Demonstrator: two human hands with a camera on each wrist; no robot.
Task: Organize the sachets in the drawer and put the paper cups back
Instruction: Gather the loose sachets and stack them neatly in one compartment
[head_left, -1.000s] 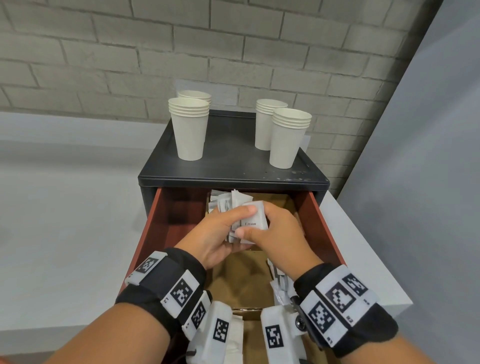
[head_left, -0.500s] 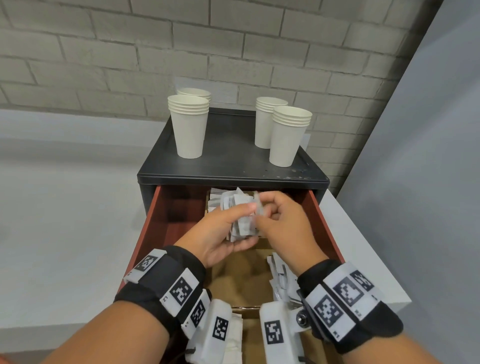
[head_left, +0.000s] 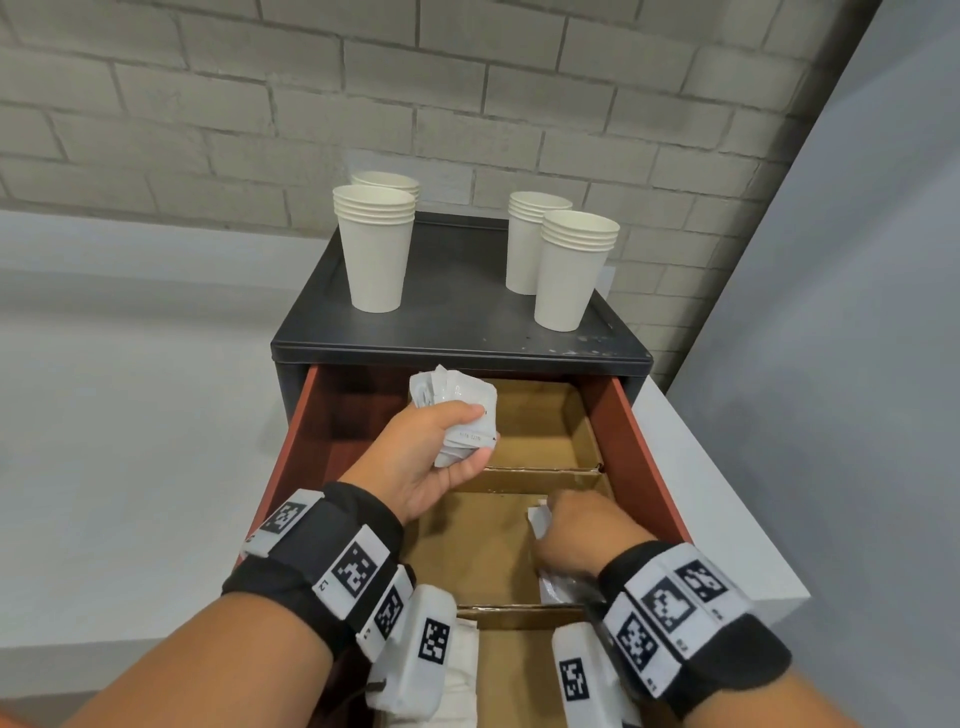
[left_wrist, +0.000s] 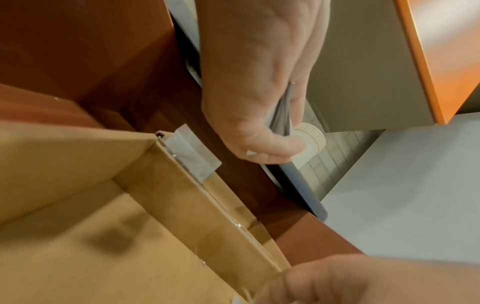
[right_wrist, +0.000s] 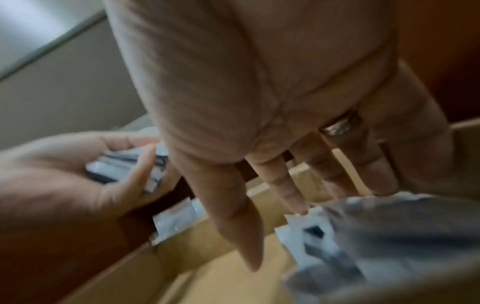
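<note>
Left hand (head_left: 439, 457) grips sachets (head_left: 457, 410) over drawer (head_left: 636, 447).

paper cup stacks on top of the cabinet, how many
4. On the left, one stack in front and one directly behind it, mostly hidden. On the right, one in front and one behind it. All stand upright on the black cabinet top.

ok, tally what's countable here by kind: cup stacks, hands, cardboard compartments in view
Paper cup stacks on the cabinet top: 4
Hands: 2, left hand, right hand
Cardboard compartments in view: 3
Total: 9
</note>
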